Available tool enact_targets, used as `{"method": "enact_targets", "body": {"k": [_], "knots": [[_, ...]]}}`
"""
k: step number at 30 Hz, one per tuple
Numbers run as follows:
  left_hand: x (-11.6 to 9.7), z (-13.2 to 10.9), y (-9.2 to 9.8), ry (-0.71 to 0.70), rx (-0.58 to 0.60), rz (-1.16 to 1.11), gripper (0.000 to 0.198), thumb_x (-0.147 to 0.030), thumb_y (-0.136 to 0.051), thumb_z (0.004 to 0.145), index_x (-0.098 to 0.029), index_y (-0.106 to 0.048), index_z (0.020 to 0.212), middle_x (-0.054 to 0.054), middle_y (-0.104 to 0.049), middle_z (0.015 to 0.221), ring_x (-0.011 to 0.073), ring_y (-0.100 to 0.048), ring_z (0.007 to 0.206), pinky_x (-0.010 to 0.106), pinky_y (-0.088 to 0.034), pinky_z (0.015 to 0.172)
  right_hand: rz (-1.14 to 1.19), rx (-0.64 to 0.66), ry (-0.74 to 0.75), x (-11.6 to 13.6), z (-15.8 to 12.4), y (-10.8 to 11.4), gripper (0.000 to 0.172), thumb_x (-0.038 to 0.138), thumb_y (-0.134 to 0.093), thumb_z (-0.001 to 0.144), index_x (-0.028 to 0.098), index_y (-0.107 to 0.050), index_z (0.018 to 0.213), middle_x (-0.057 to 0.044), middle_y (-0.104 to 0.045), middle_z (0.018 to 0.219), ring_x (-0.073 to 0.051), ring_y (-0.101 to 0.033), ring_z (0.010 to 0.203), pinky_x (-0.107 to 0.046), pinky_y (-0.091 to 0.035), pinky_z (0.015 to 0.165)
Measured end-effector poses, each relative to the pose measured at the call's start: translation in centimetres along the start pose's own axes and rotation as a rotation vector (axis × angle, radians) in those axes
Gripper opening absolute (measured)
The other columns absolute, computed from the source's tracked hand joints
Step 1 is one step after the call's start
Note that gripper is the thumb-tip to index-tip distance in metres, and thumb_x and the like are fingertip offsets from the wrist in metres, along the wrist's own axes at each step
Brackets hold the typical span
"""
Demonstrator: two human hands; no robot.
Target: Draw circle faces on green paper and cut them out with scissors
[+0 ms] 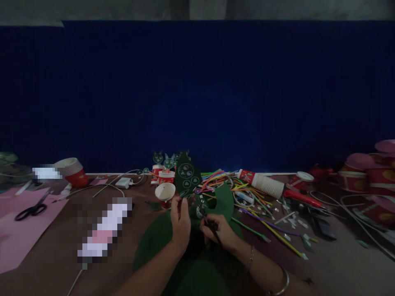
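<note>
My left hand (181, 220) pinches the lower edge of a dark green sheet (193, 181) printed with white outlined face and paw shapes. The sheet stands raised in front of it. To the right of it, my right hand (220, 230) is closed around a slim black tool (212, 232) that points up toward the sheet; its exact kind is hard to make out. Small white squares show near its tip. Below both hands spreads a large green piece (154, 250), with a curved green cut-out (226, 201) beyond my right hand. A red-and-white paper cup (165, 193) stands just beyond my left hand.
Colourful pipe cleaners (222, 176) lie heaped behind the hands. A stack of paper cups (262, 185) lies on its side at right, near a red-handled tool (300, 198). Black scissors (32, 210) rest on pink paper (37, 234) at left. Cables cross the brown table (123, 263).
</note>
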State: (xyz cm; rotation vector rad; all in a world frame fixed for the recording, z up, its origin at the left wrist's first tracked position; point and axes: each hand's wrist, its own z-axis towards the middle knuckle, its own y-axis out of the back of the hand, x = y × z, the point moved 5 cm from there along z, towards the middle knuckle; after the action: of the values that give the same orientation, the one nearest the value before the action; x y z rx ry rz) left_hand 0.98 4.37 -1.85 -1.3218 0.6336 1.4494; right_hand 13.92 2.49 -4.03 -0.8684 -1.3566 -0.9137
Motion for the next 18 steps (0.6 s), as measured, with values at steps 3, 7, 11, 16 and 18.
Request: {"method": "enact_targets", "body": {"k": [3, 7, 11, 16, 18], "knots": [[-0.4, -0.2, -0.4, -0.045, 0.094, 0.112, 0.018, -0.036, -0.054, 0.08, -0.019, -0.053, 0.075, -0.003, -0.053, 0.067, 0.0126, -0.051, 0.065, 0.021, -0.042, 0.062, 0.016, -0.03, -0.012, -0.1, 0.1, 0.1, 0.03, 0.044, -0.064, 0.067, 0.016, -0.053, 0.068, 0.004, -0.054, 0.044, -0.009, -0.05, 0.036, -0.018, -0.039, 0.037], [-0.3, -0.6, -1.1, -0.017, 0.234, 0.132, 0.019, -0.035, -0.055, 0.078, -0.019, -0.053, 0.071, -0.003, -0.05, 0.064, 0.0121, -0.049, 0.062, 0.021, -0.041, 0.06, 0.047, -0.081, -0.028, -0.3, 0.3, 0.3, 0.034, 0.047, -0.066, 0.065, 0.016, -0.052, 0.069, 0.005, -0.053, 0.043, -0.009, -0.049, 0.035, -0.019, -0.04, 0.036], [-0.1, -0.7, -1.4, 0.001, 0.282, 0.118, 0.017, -0.033, -0.055, 0.079, -0.018, -0.051, 0.072, -0.003, -0.049, 0.065, 0.012, -0.048, 0.062, 0.022, -0.041, 0.06, 0.057, -0.102, -0.008, -0.2, 0.4, 0.5, 0.038, 0.051, -0.065, 0.066, 0.015, -0.052, 0.072, 0.005, -0.053, 0.043, -0.009, -0.048, 0.035, -0.018, -0.038, 0.035], [0.3, -0.7, -1.4, 0.009, 0.298, 0.1, 0.016, -0.033, -0.054, 0.08, -0.018, -0.051, 0.074, -0.003, -0.049, 0.067, 0.0124, -0.049, 0.065, 0.022, -0.042, 0.062, 0.063, -0.096, 0.061, -0.5, 0.5, 0.8, 0.041, 0.053, -0.065, 0.068, 0.015, -0.053, 0.074, 0.004, -0.053, 0.047, -0.008, -0.048, 0.038, -0.018, -0.037, 0.037], [0.5, -0.8, -1.4, 0.027, 0.315, 0.082, 0.016, -0.033, -0.054, 0.08, -0.018, -0.051, 0.074, -0.003, -0.05, 0.067, 0.0125, -0.05, 0.066, 0.022, -0.042, 0.063, 0.069, -0.095, 0.089, -0.6, 0.5, 0.9, 0.041, 0.053, -0.065, 0.069, 0.015, -0.053, 0.074, 0.003, -0.054, 0.049, -0.008, -0.048, 0.04, -0.018, -0.036, 0.038]]}}
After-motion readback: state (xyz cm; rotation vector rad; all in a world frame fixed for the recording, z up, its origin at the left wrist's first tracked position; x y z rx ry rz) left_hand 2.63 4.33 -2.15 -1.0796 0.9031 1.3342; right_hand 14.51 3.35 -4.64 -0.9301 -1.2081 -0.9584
